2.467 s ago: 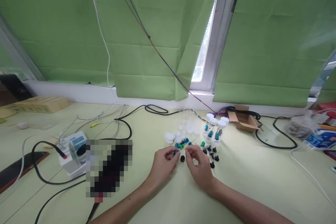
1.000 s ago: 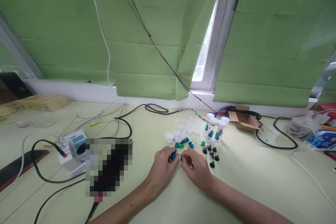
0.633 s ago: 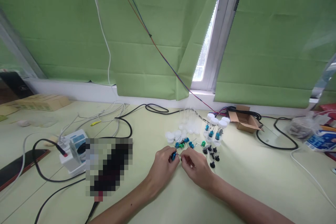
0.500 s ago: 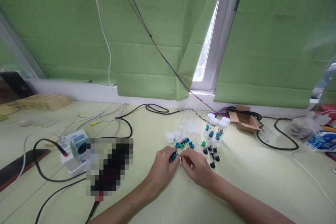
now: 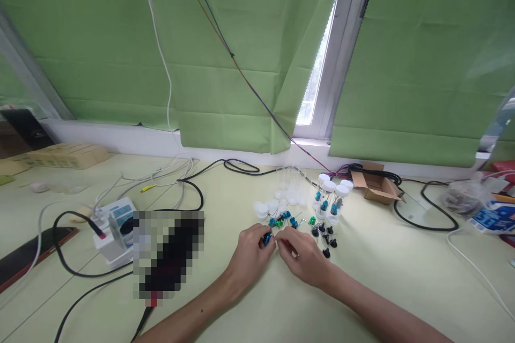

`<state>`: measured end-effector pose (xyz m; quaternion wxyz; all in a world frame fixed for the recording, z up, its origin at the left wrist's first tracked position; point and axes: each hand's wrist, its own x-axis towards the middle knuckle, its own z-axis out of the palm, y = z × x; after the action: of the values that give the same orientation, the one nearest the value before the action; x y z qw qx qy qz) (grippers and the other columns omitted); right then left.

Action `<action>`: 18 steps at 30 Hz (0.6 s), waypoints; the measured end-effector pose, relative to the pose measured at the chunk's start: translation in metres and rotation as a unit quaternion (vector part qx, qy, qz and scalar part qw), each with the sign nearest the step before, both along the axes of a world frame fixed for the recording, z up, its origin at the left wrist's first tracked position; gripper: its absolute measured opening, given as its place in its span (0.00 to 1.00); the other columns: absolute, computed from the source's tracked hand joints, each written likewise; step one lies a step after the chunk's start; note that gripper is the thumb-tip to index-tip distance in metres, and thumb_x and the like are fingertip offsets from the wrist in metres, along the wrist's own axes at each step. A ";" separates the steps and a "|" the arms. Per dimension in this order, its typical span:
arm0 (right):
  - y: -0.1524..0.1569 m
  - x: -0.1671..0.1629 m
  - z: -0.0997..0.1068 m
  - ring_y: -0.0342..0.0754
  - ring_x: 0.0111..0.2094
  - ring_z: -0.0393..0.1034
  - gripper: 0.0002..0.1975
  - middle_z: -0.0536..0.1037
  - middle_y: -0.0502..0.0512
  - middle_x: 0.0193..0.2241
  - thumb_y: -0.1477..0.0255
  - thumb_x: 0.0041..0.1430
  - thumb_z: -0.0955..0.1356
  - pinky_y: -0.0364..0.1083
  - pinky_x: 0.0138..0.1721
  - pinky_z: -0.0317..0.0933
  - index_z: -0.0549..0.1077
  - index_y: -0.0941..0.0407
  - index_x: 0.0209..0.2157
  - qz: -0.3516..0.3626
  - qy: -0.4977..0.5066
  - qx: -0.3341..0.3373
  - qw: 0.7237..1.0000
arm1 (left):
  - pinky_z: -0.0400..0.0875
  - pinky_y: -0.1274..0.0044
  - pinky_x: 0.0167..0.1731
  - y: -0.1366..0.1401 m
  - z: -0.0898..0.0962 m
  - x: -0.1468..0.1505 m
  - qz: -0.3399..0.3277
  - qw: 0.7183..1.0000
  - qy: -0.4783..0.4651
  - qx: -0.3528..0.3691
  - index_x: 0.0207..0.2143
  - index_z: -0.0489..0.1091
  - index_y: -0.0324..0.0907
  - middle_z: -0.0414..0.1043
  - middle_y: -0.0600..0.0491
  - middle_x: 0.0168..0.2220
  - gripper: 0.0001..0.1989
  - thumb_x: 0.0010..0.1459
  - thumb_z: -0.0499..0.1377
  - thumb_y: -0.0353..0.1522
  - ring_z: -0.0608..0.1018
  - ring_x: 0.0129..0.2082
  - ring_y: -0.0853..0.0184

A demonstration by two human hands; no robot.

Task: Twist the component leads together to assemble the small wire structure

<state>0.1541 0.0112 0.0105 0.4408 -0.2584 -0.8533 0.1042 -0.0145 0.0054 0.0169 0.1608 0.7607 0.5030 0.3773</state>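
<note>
Between the thumb and fingers of my left hand [image 5: 252, 249] is a small blue part [image 5: 266, 238], mostly covered by the fingertips. My right hand [image 5: 301, 253] is closed in a pinch right beside it, close to the blue part's thin end; what its fingertips hold is too small to make out. Just beyond my hands lie several blue pieces [image 5: 286, 215] with thin metal stems and a green piece [image 5: 312, 221]. To the right of my right hand are several black pieces [image 5: 326, 253], also with thin stems.
Clear tubes with white caps [image 5: 329, 186] stand behind the parts, some holding blue pieces. Other clear tubes [image 5: 290, 179] and loose white caps [image 5: 261, 208] are nearby. An open cardboard box [image 5: 376, 190], black cable [image 5: 241, 165] and a white power strip [image 5: 115, 238] surround the work area.
My right fingertips have shifted slightly left, nearer the blue part. The left hand stays in place with its hold on it.
</note>
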 end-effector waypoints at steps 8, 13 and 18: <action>0.000 0.000 -0.002 0.44 0.23 0.61 0.08 0.69 0.51 0.26 0.80 0.63 0.60 0.43 0.26 0.57 0.66 0.54 0.37 -0.005 0.052 -0.031 0.998 | 0.57 0.79 0.23 0.004 0.004 0.003 0.021 0.994 -0.090 -0.058 0.28 0.76 0.40 0.66 0.57 0.20 0.08 0.52 0.56 0.29 0.63 0.22 0.70; 0.002 -0.001 -0.007 0.43 0.23 0.61 0.07 0.71 0.51 0.27 0.79 0.62 0.61 0.42 0.26 0.58 0.68 0.54 0.37 -0.023 0.070 -0.043 0.996 | 0.55 0.80 0.21 0.005 0.006 0.004 0.018 0.983 -0.146 -0.109 0.27 0.75 0.39 0.60 0.59 0.18 0.08 0.52 0.57 0.32 0.60 0.19 0.72; 0.002 -0.001 -0.009 0.44 0.24 0.64 0.07 0.72 0.51 0.26 0.78 0.62 0.61 0.42 0.26 0.60 0.69 0.55 0.36 -0.036 0.089 -0.055 0.994 | 0.56 0.80 0.19 0.007 0.002 0.004 0.009 0.976 -0.172 -0.130 0.28 0.75 0.39 0.60 0.60 0.16 0.10 0.54 0.58 0.35 0.62 0.17 0.72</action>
<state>0.1527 0.0135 0.0018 0.5037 -0.3026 -0.7937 0.1572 -0.0110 0.0120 0.0192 0.3393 0.6522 0.5194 0.4356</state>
